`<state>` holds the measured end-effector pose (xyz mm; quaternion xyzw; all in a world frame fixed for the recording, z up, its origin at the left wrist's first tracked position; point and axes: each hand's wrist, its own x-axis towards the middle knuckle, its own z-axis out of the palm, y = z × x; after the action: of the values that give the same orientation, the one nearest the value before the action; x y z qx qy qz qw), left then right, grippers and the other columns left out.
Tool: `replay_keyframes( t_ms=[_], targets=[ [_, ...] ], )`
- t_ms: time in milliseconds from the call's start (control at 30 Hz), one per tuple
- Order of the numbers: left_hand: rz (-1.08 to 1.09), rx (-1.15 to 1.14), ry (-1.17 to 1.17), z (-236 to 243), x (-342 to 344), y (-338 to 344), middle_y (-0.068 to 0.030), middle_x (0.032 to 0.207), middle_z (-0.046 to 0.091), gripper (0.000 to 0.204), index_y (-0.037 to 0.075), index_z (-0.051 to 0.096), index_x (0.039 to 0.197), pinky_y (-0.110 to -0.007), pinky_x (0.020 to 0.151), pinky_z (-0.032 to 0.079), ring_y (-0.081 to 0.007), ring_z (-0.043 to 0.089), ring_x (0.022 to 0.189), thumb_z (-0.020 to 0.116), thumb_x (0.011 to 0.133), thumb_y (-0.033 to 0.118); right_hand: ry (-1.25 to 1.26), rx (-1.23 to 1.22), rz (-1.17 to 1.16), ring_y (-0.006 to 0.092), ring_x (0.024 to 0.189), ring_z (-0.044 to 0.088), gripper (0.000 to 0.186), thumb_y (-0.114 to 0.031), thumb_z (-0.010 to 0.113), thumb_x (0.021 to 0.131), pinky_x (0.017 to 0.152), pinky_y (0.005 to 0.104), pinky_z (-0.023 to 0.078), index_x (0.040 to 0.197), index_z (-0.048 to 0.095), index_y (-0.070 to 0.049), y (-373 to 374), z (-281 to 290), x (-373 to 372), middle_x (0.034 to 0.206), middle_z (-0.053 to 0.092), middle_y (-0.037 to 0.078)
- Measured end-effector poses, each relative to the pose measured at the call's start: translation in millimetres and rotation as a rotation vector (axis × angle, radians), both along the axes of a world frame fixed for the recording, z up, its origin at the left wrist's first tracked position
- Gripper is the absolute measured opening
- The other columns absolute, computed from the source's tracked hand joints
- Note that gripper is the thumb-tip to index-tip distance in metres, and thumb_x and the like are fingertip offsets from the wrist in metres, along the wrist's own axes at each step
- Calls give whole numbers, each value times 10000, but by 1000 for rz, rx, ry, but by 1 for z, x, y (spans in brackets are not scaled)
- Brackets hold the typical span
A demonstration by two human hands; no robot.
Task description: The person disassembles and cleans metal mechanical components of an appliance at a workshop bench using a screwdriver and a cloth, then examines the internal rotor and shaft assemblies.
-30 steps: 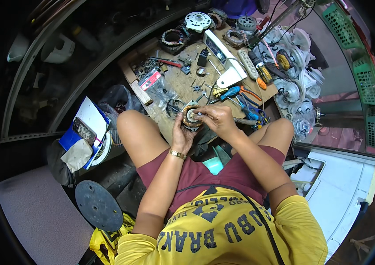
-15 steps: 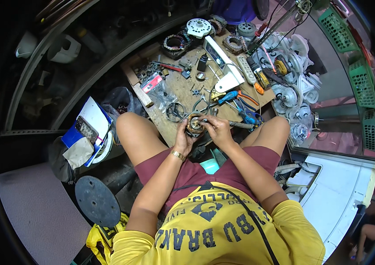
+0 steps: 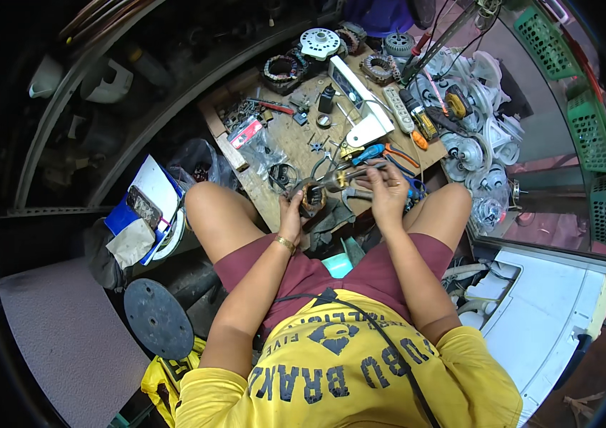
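My left hand [image 3: 290,217] grips a small motor stator [image 3: 313,197] with copper-coloured windings, just above my lap at the bench's near edge. Its centre looks dark and hollow. To the right of it, my right hand [image 3: 387,191] pinches a thin shaft between the fingers. At the shaft's left end is a shiny brass-and-silver cylinder, which looks like a rotor [image 3: 336,180], close to the stator's upper right; blur hides whether they touch. Near my right fingers lie blue-handled pliers [image 3: 368,155] and orange-handled pliers [image 3: 401,158].
The wooden bench [image 3: 296,146] carries a white plastic arm-shaped part [image 3: 371,130], a black bottle [image 3: 326,100], a power strip [image 3: 398,109], a cordless drill [image 3: 420,118] and wound stators [image 3: 281,69]. White motor parts [image 3: 470,150] crowd the right. A phone [image 3: 144,207] rests at left.
My right hand has moved right, away from the stator, with the shaft and cylinder. The stator's centre, earlier filled with a brass-coloured piece, now looks hollow. My left hand stays on the stator.
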<state>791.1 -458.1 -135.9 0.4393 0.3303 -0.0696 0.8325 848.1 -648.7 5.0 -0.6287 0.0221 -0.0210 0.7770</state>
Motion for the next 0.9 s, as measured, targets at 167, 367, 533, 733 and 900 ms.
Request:
replay_keyframes(
  t_ms=[167,367,533,733,900],
  targets=[
    [-116,953,-256,-33,-6,-17,-231,1131,535,604,-63,464,1219,-423,963,422,-381,542,1093,761,869,329,-18,28,-186,217,837,729,163,-56,610,996,742,324,640,1114,605,56,-37,-8,7,963,694,136],
    [-208,1090,-215,-34,-3,-18,-263,1278,476,702,-75,409,1324,-502,1041,360,-434,479,1206,741,874,350,6,65,-250,215,803,722,159,-59,627,989,719,325,643,1102,605,51,-54,-25,4,937,666,114],
    [-255,1148,-94,-21,-3,-22,-266,1368,408,819,-87,343,1415,-491,1098,323,-443,413,1286,760,850,334,36,59,-269,218,767,716,167,-77,633,990,707,333,643,1107,595,35,-61,-41,-1,921,636,95],
    [-224,1116,-93,-8,-8,-19,-273,1390,361,956,-77,249,1481,-480,1125,306,-432,381,1312,802,790,284,157,213,-328,239,757,721,145,-111,628,1001,693,346,644,1070,585,9,-62,-48,3,914,651,116],
    [-131,1021,-67,-2,-4,-15,-272,1421,285,1092,-75,162,1516,-404,1134,343,-412,382,1311,850,698,150,185,273,-346,251,756,725,145,-114,605,1015,694,363,649,1086,558,3,-61,-54,8,918,670,143]
  ],
)
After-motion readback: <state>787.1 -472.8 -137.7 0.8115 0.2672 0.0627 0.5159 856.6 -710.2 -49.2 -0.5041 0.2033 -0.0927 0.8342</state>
